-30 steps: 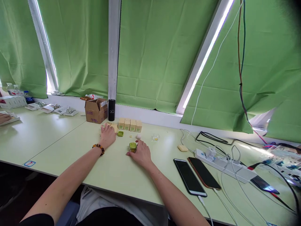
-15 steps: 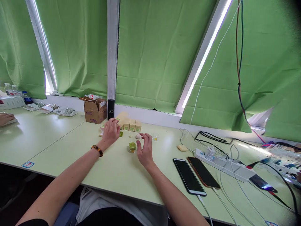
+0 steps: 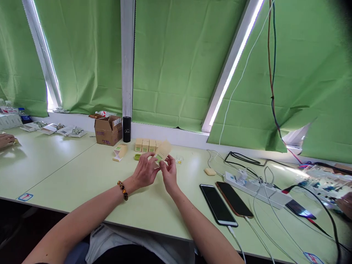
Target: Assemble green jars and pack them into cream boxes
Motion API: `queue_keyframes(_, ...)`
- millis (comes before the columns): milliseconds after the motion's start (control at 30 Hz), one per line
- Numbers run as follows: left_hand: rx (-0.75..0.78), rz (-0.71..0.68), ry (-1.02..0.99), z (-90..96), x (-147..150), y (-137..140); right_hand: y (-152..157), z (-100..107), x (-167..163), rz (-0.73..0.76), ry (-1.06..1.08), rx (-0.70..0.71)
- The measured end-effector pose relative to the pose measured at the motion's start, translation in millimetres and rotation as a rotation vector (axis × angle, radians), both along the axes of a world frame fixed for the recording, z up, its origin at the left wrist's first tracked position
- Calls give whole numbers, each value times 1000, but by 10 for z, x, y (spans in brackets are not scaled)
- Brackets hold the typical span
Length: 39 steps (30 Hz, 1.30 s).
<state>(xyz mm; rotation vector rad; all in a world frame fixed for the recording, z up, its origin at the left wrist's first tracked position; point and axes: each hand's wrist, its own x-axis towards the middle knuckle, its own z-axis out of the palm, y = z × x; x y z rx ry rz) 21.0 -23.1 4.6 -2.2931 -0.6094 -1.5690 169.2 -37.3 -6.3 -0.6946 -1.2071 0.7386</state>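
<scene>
My left hand (image 3: 145, 169), with a beaded bracelet on its wrist, and my right hand (image 3: 169, 172) hold a flat-looking cream paper carton (image 3: 164, 148) with a green label between them. Fingers of both hands are closed on its lower part, and its upper end sticks up toward the wall. Just behind my left hand lies a small green lid or dish (image 3: 137, 157). Farther left is another opened cream carton (image 3: 120, 151). A row of small cream boxes with green labels (image 3: 145, 145) stands at the back. Whatever lies directly behind my hands is hidden.
To the right lie a clear plastic piece (image 3: 179, 160), a cream block (image 3: 210, 171), a white-framed phone (image 3: 217, 205), a brown-edged phone (image 3: 234, 200) and a power strip (image 3: 258, 190) with cables. A cardboard box (image 3: 108, 130) and black bottle (image 3: 127, 129) stand back left. Another person's hand (image 3: 6, 140) shows far left.
My left hand has brought the cream carton from the back left toward me, and my right hand has closed on it too. The green-lidded jar between my hands is now hidden.
</scene>
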Motion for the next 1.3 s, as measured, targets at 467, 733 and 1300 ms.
queue_keyframes(467, -225, -211, -9, 22, -186, 97, -230, 69, 59, -354, -575, 438)
queue_keyframes(733, 121, -52, -128, -34, -209, 144, -115, -75, 146, -494, -661, 509)
queue_keyframes(1300, 196, 75, -99, -85, -241, 139, -97, -120, 160, -510, -686, 677)
